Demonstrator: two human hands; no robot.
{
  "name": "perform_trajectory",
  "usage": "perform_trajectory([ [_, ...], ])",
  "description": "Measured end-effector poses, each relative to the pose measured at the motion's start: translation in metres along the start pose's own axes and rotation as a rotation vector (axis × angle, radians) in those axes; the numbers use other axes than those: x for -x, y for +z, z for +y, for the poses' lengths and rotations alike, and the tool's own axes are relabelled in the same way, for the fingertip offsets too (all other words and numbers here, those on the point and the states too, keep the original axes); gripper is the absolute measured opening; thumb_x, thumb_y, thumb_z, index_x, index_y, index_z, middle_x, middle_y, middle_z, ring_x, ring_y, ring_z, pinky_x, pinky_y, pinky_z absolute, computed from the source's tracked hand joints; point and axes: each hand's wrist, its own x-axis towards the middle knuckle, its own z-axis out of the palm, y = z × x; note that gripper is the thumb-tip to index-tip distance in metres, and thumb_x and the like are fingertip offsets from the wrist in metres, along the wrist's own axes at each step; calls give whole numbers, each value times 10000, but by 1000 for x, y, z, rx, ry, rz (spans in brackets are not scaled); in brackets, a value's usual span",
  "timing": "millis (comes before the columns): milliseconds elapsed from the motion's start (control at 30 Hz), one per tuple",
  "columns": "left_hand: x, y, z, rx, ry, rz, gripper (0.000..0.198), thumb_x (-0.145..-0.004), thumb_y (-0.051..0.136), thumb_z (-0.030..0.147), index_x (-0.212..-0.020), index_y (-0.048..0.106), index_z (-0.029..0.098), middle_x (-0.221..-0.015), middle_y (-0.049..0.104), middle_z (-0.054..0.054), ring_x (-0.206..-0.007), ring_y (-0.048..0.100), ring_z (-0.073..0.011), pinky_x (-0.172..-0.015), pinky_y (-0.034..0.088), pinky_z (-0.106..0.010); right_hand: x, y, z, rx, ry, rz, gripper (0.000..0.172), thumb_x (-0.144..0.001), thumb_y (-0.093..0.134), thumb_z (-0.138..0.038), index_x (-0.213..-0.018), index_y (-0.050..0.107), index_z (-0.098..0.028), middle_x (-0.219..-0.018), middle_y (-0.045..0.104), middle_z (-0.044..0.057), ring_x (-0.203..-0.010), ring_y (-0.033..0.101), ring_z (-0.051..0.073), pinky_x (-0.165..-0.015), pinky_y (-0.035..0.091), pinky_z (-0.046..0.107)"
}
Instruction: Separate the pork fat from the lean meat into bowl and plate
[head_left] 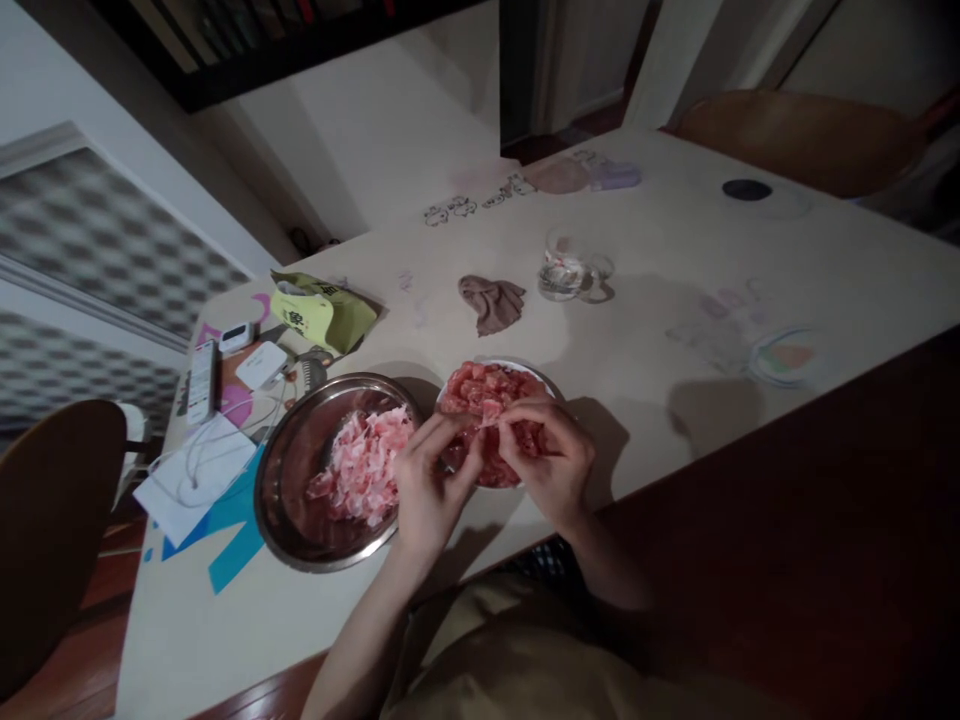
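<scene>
Over a white plate (551,387) heaped with red raw meat pieces (480,380), my two hands pinch one small piece of raw meat (491,410) between them. My left hand (435,475) is closed at the fingertips on its left side. My right hand (551,455) grips it from the right with thumb and fingers. To the left stands a wide metal bowl (289,500) holding a pile of paler, pinkish-white meat pieces (364,465). My left hand covers part of that bowl's right rim.
Beyond the plate lie a crumpled brown cloth (491,303) and a clear glass cup (562,275). A yellow-green bag (322,312), a white remote (202,380), a white box with a cable (262,366) and papers (195,475) sit at the left. Chairs (60,540) stand by the table.
</scene>
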Motion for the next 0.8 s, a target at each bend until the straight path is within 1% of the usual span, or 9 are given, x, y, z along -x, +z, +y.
perform_trajectory([
  [167, -1, 7, -2, -17, -29, -21, 63, -938, 670, 225, -931, 719, 185, -833, 697, -13, -725, 629, -118, -672, 494, -204, 2, -7, 8, -13, 68, 9, 132, -866, 656, -110, -867, 666, -241, -829, 704, -9, -822, 689, 153, -825, 575, 328],
  [300, -2, 4, -7, -34, -60, 34, 83, -947, 648, 236, -928, 713, 187, -852, 696, -17, -736, 632, -123, -661, 492, -213, -3, -19, 17, 11, 87, 84, 96, -879, 656, -154, -867, 668, -249, -833, 694, 1, -807, 675, 158, -740, 560, 306],
  [400, -2, 1, -8, -26, -77, 58, 88, -951, 648, 250, -938, 718, 199, -877, 703, -15, -767, 641, -124, -661, 498, -211, -9, -29, 23, 28, 100, 81, 72, -889, 665, -181, -881, 680, -251, -842, 703, 3, -799, 674, 160, -730, 556, 309],
  [533, -2, -1, -7, -37, -64, 88, 86, -949, 652, 244, -958, 728, 204, -887, 711, -11, -787, 644, -123, -687, 513, -213, -13, -38, 26, 133, 127, -20, 55, -907, 677, -202, -911, 691, -255, -893, 738, 2, -838, 692, 165, -781, 555, 325],
  [667, -1, -3, -8, -63, -50, 118, 85, -945, 656, 229, -965, 730, 194, -902, 725, -17, -812, 656, -129, -730, 524, -225, -14, -42, 25, 256, 59, -173, 49, -921, 690, -213, -912, 695, -260, -900, 763, -7, -862, 701, 174, -848, 518, 353],
  [800, 2, -6, -8, -58, -65, 117, 100, -949, 653, 237, -987, 736, 195, -928, 738, -27, -832, 665, -141, -737, 528, -236, -14, -42, 25, 342, -5, -288, 96, -894, 721, -164, -882, 691, -255, -856, 763, -28, -822, 690, 167, -842, 475, 355],
])
